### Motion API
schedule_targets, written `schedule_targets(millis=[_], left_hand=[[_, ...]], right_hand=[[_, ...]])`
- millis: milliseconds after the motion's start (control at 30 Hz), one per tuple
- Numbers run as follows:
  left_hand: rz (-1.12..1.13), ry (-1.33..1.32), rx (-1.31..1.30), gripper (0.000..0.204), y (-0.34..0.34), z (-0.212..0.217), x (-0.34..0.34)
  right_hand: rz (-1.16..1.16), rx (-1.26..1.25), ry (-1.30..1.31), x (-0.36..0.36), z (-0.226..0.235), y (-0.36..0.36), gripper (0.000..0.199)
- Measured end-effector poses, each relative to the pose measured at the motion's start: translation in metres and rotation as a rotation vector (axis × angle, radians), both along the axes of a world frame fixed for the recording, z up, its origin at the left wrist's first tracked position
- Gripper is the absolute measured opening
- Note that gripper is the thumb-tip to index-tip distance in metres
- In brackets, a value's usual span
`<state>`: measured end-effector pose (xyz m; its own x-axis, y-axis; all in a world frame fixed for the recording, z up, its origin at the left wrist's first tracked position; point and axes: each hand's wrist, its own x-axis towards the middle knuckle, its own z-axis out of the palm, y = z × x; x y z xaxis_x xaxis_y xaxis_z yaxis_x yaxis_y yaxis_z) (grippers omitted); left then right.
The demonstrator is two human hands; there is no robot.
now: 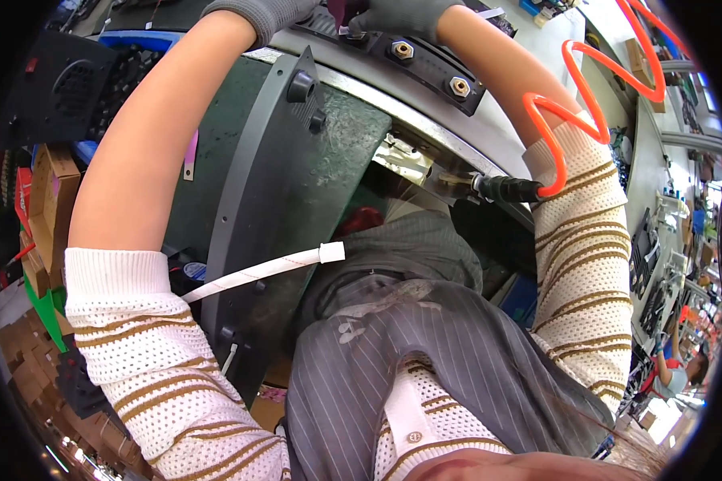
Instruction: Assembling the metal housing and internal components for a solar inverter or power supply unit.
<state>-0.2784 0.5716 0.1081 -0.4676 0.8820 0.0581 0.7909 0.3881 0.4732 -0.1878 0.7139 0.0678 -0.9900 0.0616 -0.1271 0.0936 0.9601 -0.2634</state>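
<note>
- Black panel (437, 70): located on the gray counter (457, 124), alongside its metal near edge; two brass fittings (402, 52) project from its face.
- Left hand (285, 14): gray-gloved, near the panel's left end. Its fingers run out of view; I cannot tell whether they are wide, narrow or holding anything.
- Right hand (401, 16): gray-gloved, above the panel, beside a dark purple piece (340, 11) located between both hands. I cannot tell its grip.
- Orange coiled hose (535, 112): crosses the right forearm, ending in a black connector (509, 190) beside the counter's near edge.
</note>
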Motion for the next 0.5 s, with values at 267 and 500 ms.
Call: schedule_targets(millis=[267, 500], left_hand=[[-0.009, 0.095, 0.042, 0.019, -0.002, -0.005, -0.006], [0.002, 0.153, 0.081, 0.035, -0.010, -0.002, -0.002]], right_hand=[[-0.148, 0.223, -0.031, -0.002, -0.004, -0.004, 0.029], [-0.128, 0.296, -0.141, -0.004, 0.005, -0.008, 0.032]])
